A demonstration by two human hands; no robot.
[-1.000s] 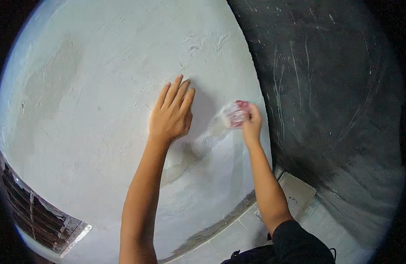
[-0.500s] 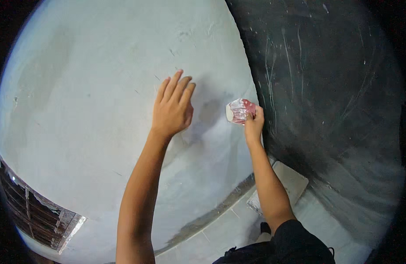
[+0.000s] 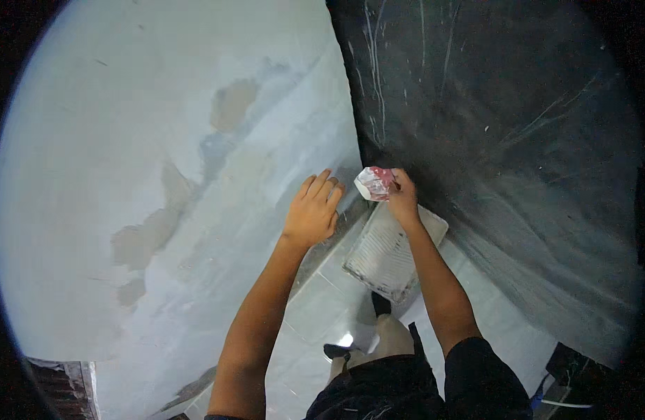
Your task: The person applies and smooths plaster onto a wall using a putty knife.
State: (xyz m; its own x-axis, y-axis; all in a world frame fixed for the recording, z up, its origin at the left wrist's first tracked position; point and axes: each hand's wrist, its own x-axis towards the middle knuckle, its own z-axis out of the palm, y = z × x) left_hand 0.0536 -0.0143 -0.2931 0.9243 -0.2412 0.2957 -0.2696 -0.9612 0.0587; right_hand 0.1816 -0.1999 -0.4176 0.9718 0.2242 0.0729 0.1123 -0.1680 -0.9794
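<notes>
My right hand (image 3: 404, 197) is closed on a small red, angular piece smeared with white (image 3: 373, 183). Its left end is pale, and I cannot make out its exact kind. It is held near the corner where the light wall meets the dark one. My left hand (image 3: 313, 212) is held out to its left, fingers apart and holding nothing, close before the lower part of the light wall (image 3: 78, 168). Whether the fingertips touch the wall I cannot tell. Grey-brown patches mark that wall to the left of the hand.
Below my right hand, a white ridged paint tray (image 3: 382, 252) is on the pale tiled floor (image 3: 322, 308), with my feet just in front. A dark, streaked wall (image 3: 504, 140) rises on the right. A barred opening (image 3: 57, 381) is at the lower left.
The view has tipped down, showing more of the tray, floor and my legs. My left hand has come down the wall toward the corner. The right hand still grips the red piece.
</notes>
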